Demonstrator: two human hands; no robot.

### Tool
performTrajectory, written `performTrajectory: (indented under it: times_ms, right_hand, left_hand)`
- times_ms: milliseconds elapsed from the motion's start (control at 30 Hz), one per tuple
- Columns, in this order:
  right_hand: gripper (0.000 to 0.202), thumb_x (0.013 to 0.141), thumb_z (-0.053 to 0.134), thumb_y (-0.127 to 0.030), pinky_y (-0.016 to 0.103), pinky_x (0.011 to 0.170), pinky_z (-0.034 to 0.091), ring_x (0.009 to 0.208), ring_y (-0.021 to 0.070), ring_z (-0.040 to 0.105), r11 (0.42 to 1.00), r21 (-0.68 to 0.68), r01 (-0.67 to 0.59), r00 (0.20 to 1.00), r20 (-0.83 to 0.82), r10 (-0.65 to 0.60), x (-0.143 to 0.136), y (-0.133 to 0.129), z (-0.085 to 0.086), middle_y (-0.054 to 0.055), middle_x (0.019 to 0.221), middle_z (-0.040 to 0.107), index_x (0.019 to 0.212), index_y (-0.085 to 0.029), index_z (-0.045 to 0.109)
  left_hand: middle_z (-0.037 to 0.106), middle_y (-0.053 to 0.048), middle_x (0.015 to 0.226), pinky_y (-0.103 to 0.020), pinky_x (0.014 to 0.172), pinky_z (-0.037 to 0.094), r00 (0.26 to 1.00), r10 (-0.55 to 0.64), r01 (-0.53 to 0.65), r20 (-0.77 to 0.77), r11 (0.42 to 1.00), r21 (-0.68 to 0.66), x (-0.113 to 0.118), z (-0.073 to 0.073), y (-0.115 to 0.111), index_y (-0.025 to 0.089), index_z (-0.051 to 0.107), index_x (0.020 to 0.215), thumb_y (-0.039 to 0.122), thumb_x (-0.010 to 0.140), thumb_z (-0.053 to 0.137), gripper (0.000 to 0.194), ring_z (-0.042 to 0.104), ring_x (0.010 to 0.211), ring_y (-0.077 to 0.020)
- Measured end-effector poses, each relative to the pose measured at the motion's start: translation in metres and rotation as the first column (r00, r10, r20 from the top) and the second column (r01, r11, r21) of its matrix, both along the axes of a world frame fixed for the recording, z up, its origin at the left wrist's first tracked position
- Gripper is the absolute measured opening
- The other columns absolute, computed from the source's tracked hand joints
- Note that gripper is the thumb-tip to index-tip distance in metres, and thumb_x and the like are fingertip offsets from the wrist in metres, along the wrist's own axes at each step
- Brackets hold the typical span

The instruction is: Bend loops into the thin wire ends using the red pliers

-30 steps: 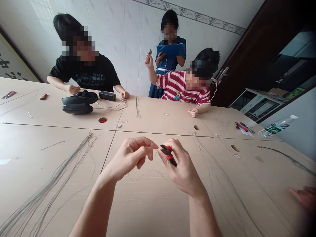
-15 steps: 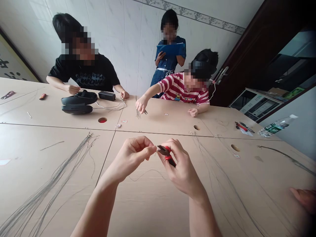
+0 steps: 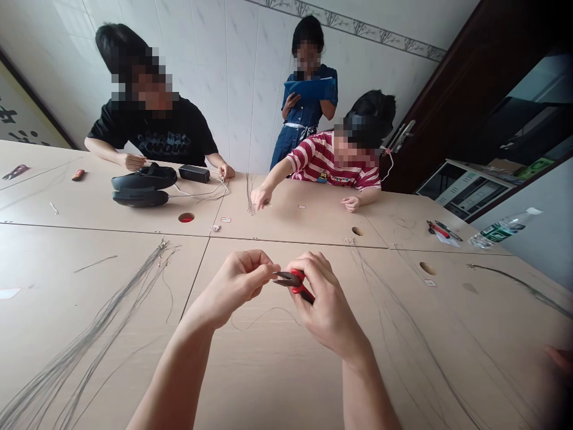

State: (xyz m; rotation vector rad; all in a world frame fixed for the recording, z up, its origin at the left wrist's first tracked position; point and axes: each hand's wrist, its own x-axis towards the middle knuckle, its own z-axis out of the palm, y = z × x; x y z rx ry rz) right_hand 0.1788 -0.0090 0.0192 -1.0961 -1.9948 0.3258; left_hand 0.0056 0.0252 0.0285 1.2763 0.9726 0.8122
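Note:
My left hand [image 3: 239, 283] is closed in a pinch, thumb against forefinger, on the end of a thin wire; the tip is mostly hidden by the fingers. A slack curve of thin wire [image 3: 264, 312] shows below the hands. My right hand [image 3: 324, 298] is wrapped round pliers [image 3: 295, 279] with red and black handles. Their dark jaws are parted and point left, right beside my left fingertips. To the left lies a bundle of long thin grey wires [image 3: 111, 304] with small metal pieces at the far end. More loose wires [image 3: 398, 301] lie to the right.
Across the table [image 3: 268, 382] two people sit, one reaching toward wires [image 3: 249, 194]; another person stands holding a blue folder [image 3: 311, 89]. A black headset [image 3: 141, 186], a water bottle [image 3: 504, 228] and red-handled pliers [image 3: 439, 230] are on the table. A blurred hand is at the right edge.
The pliers' jaws have opened and swung to point left. My left hand has shifted slightly left. The striped-sleeved person's hand has moved slightly right, and the hand at the right edge has drawn back.

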Motion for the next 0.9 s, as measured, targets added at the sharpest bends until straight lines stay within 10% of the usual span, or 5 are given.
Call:
performTrajectory:
  times_ms: [900]
  right_hand:
    - [0.018, 0.087, 0.049, -0.005, 0.034, 0.076, 0.042, 0.079, 0.0184, 0.045, 0.996, -0.056, -0.072, 0.984, -0.167, 0.062, -0.001, 0.01, -0.011, 0.002, 0.083, 0.052, 0.09, -0.023, 0.049]
  left_hand:
    - [0.026, 0.011, 0.048, -0.022, 0.046, 0.011, 0.98, -0.059, 0.073, 0.188, 0.995, -0.068, 0.0, 0.004, -0.001, 0.018, 0.047, 0.067, 0.023, 0.08, 0.056, 0.016, 0.015, 0.046, -0.0039]
